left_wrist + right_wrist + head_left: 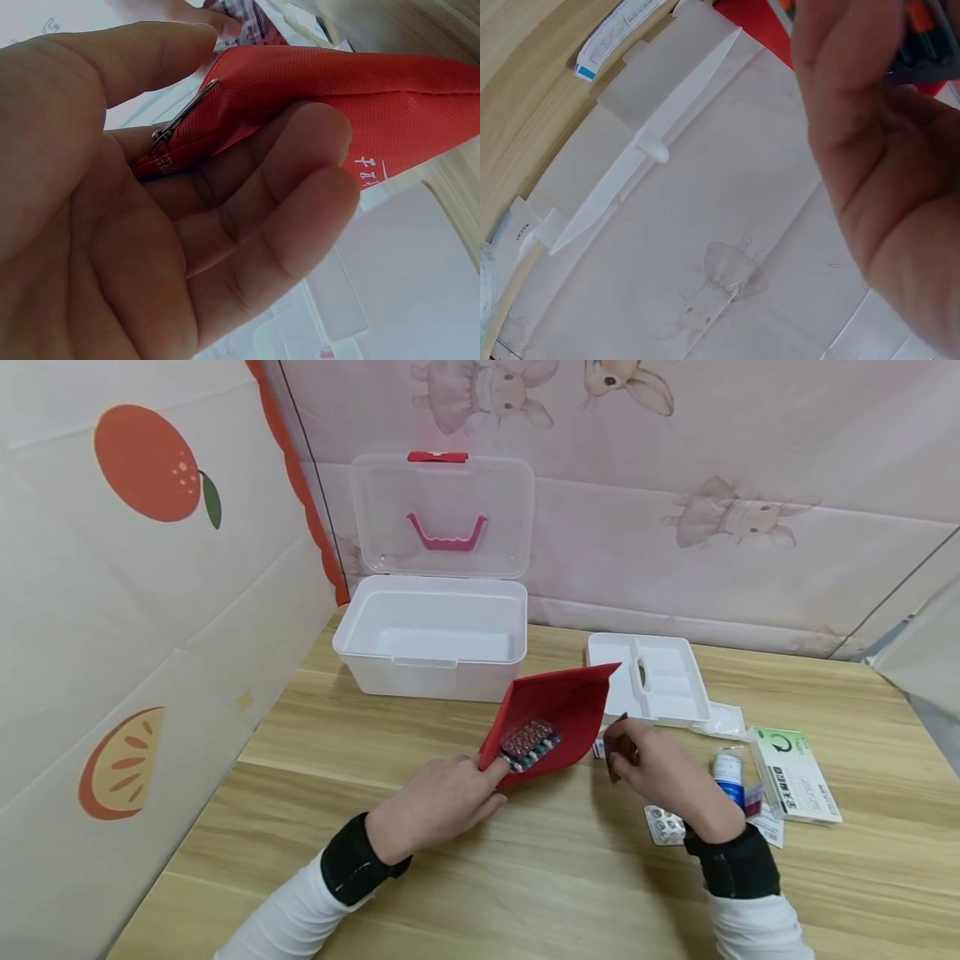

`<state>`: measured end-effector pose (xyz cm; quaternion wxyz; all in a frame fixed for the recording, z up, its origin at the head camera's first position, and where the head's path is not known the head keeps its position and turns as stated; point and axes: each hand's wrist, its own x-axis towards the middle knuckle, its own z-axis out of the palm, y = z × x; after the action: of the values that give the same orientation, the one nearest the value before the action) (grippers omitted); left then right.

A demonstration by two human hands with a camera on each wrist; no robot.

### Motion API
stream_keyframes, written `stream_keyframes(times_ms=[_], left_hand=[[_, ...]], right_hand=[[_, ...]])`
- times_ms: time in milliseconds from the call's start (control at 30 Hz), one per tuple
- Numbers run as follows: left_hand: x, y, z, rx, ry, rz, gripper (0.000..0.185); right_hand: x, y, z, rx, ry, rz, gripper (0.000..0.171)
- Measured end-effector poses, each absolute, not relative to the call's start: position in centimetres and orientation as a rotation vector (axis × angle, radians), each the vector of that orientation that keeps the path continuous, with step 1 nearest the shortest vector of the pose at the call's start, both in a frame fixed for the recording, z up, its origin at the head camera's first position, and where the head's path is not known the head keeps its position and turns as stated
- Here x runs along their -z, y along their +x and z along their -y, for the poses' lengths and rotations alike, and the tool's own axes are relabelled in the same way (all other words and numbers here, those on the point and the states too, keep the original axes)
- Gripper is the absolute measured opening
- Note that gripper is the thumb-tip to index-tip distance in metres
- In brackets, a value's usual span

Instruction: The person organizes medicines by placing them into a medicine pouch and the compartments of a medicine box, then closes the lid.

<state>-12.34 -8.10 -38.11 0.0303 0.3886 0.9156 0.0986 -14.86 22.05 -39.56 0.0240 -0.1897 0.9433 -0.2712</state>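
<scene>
A: Which step is shown?

B: By appearance, the filling of a red pouch (562, 693). The left hand (442, 793), fingers partly curled, grips the pouch's left edge beside its gaping mouth. Inside, just beyond those fingertips, lies 1 blister pack (531, 741).

A: And the opposite hand?

B: The right hand (667, 768) pinches a capsule pack (930, 49) in bent fingers, just right of the pouch and apart from it; the exact thumb contact is blurred and cannot be told.

A: What would the next move call for?

B: Probably a short leftward carry of the right fingers over the pouch's rim, the left fingers holding the mouth wide.

A: Surface and room?

B: A wood-grained table (525, 877) underlies both hands. Beyond the left fingers stands a white box (435, 681), its clear lid (382, 518) raised; beyond the right fingers, a divided tray (678, 697). Right of the right fingers are a bottle (727, 768) and a green-and-white carton (798, 777). Behind hang 2 printed cloths: rabbit cloth (600, 518) ahead, fruit cloth (217, 602) at left.
</scene>
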Motion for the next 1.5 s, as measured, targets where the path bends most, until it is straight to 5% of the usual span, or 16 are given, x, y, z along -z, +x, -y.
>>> stream_keyframes(times_ms=[233, 833, 1067, 1500], left_hand=[[38.1, -12.3, 8.1, -0.287, 1.211, -2.832, 0.028], [38.0, -12.3, 8.0, -0.299, 1.206, -2.817, 0.027], [38.1, -12.3, 8.1, -0.308, 1.208, -2.815, 0.026], [38.1, -12.3, 8.1, -0.284, 1.223, -2.835, 0.025]], right_hand=[[39.2, -15.0, -22.8, 0.886, -0.558, -2.953, 0.046], [38.3, -14.5, -22.9, 1.089, -0.345, -3.179, 0.049], [38.3, -14.3, -22.3, 1.310, -0.521, -3.295, 0.036], [37.7, -13.5, -21.2, 1.432, -1.032, -3.307, 0.047]])
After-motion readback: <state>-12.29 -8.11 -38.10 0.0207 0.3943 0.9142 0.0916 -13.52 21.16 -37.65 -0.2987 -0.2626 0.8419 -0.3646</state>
